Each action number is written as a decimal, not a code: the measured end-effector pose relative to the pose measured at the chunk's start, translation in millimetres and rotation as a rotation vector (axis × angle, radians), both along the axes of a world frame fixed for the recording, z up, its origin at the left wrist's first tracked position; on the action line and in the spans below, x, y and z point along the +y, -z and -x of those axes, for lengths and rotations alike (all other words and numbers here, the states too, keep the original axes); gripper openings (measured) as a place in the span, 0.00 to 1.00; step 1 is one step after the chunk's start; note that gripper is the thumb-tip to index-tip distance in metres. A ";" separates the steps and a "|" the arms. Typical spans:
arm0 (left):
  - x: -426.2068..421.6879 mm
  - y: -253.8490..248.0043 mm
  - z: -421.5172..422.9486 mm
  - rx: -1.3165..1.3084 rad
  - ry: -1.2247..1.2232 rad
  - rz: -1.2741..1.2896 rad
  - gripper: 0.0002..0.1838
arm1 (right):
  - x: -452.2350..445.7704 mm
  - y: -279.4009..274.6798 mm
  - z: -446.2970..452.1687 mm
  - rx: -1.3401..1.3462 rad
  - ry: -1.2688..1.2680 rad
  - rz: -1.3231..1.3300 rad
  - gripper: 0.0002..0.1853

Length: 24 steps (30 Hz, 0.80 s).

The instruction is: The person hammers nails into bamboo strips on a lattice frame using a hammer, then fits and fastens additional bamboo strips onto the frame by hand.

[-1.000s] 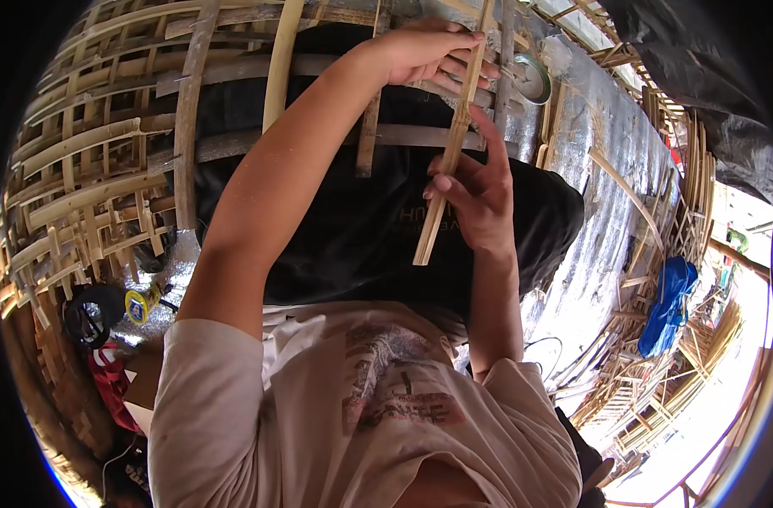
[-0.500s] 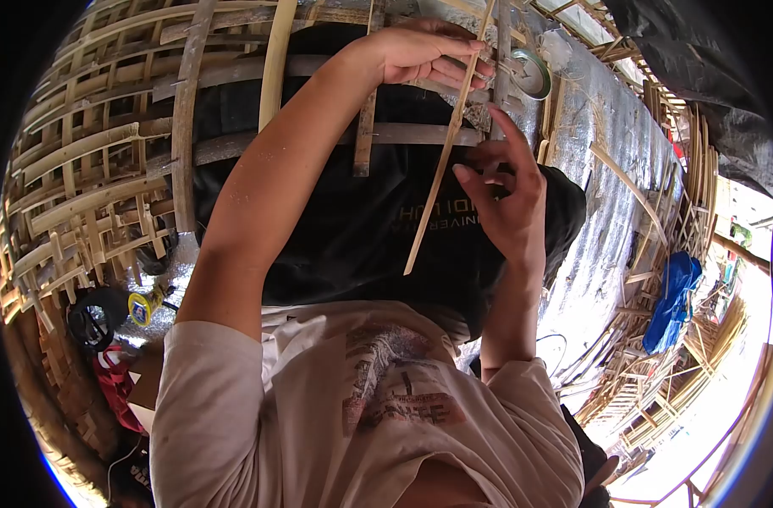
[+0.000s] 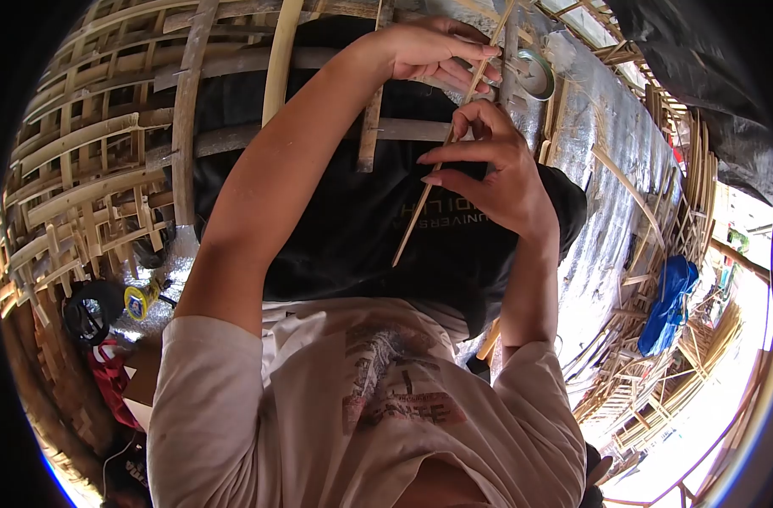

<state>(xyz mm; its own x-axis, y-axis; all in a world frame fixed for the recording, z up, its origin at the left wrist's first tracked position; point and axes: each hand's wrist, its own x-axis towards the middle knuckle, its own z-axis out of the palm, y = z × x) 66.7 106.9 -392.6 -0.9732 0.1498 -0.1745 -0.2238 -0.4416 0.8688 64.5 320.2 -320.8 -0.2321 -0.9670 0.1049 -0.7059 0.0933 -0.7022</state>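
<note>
A thin bamboo strip [image 3: 413, 224] slants from the top edge down across the black cloth [image 3: 335, 229] over my lap. Near its upper part, my left hand [image 3: 445, 59] grips it, thumb on one side and fingers on the other. Lower down, my right hand [image 3: 496, 161] has closed round the strip with curled fingers; its thumb and index tips reach across it, slightly apart. Just right of my left hand lies a round metal can [image 3: 532, 74] with a greenish rim. Wooden slats [image 3: 370, 127] run beneath my left wrist.
A woven bamboo lattice [image 3: 99, 169] fills the left side. Shiny foil sheeting [image 3: 606, 169] covers the right. Farther out are a blue plastic bag [image 3: 670, 305] and a bundle of bamboo sticks [image 3: 699, 381]. A yellow tape roll [image 3: 137, 302] sits at the lower left.
My right hand has moved left and its fingers have closed onto the strip. My left hand has shifted slightly right, and the strip's lower end has moved a little left.
</note>
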 end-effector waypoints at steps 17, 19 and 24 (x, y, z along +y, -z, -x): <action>0.0 19.6 14.1 0.036 0.038 0.013 0.29 | -3.9 17.0 -2.9 -0.065 0.175 0.119 0.10; 0.9 19.0 13.9 0.037 0.022 0.038 0.28 | -5.0 16.3 -1.2 -0.006 0.205 0.161 0.10; 0.3 20.8 13.6 0.047 0.031 0.010 0.28 | -2.4 11.0 2.0 0.033 0.266 0.183 0.10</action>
